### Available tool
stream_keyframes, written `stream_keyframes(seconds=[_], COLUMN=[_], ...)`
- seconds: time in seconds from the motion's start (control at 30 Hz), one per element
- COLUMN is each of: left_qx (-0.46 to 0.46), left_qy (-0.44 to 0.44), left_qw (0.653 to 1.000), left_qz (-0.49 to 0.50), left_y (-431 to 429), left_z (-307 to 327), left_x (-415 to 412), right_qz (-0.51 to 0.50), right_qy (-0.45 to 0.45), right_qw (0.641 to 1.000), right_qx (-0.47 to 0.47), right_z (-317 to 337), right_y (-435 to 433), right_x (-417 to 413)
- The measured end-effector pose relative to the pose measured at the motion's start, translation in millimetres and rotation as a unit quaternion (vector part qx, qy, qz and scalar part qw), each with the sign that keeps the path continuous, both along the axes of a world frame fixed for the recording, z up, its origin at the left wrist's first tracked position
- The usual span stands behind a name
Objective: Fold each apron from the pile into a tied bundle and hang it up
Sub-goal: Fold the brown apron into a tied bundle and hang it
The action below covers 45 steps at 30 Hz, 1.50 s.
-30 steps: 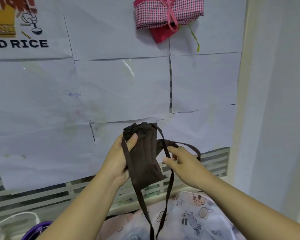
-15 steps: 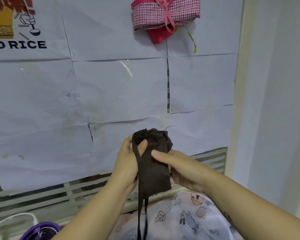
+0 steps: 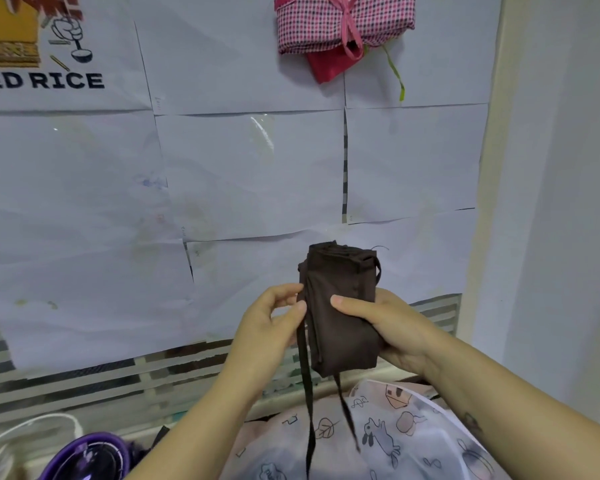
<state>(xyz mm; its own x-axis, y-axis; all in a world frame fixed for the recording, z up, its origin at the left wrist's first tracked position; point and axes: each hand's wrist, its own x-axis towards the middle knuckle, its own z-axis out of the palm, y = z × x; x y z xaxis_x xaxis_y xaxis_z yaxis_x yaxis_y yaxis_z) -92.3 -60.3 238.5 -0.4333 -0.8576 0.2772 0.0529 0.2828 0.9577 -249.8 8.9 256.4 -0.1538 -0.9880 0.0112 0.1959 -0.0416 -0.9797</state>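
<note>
A folded dark brown apron (image 3: 342,306) stands upright in front of me, chest high. My right hand (image 3: 392,327) grips its middle from the right, thumb across the front. My left hand (image 3: 274,317) pinches one of the apron's straps (image 3: 307,403) at the bundle's left edge. Two straps hang down below the bundle. A strap loop sticks out at the top right. High on the wall hangs a pink checked apron bundle (image 3: 343,22), tied with a pink ribbon, with a red bundle (image 3: 326,65) under it.
The wall ahead is covered with white paper sheets (image 3: 250,174) and a rice poster (image 3: 39,46) at the top left. Below lies a pile of pale printed aprons (image 3: 388,434). A purple object (image 3: 87,455) sits at the bottom left. A white pillar (image 3: 551,202) stands on the right.
My right hand has brought the strap round and now grips the bundle from the right. My left hand has shifted from holding the bundle to pinching the strap at its left edge.
</note>
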Motion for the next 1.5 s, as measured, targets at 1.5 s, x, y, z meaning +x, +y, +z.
stream_keyframes(seconds=[1.5], left_qx=[-0.116], left_qy=[-0.413], left_qw=[0.896], left_qz=[-0.118], left_y=[-4.0], left_z=[-70.0], left_x=[21.1], right_qz=[0.013], right_qy=[0.090], right_qw=[0.985], right_qx=[0.147], right_z=[-69.9], right_y=[-5.5], right_x=[-4.1])
